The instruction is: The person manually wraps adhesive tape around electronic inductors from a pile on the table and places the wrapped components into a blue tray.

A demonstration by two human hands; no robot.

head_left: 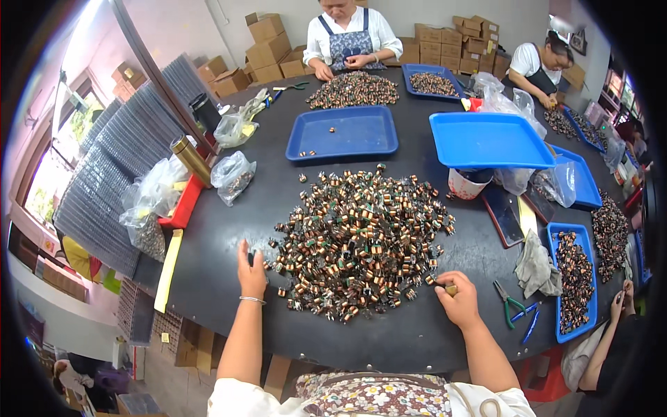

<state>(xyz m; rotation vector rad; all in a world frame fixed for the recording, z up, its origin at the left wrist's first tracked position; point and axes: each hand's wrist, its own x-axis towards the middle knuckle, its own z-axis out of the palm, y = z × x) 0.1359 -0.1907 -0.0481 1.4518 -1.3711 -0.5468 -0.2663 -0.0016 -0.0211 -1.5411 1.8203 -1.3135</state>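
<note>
The coil pile (361, 243) is lying at twelve o'clock. From its nine, the left hand (251, 276) is facing it, fingers apart; at four, the right hand (461, 303) is curling, whether gripping I cannot tell.

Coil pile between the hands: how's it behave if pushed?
The coil pile likely spreads rather than sliding whole: it's loose, heaped pieces. Stray coils at its edge suggest easy scatter. Irregular shapes may make pieces catch more than roll.
</note>
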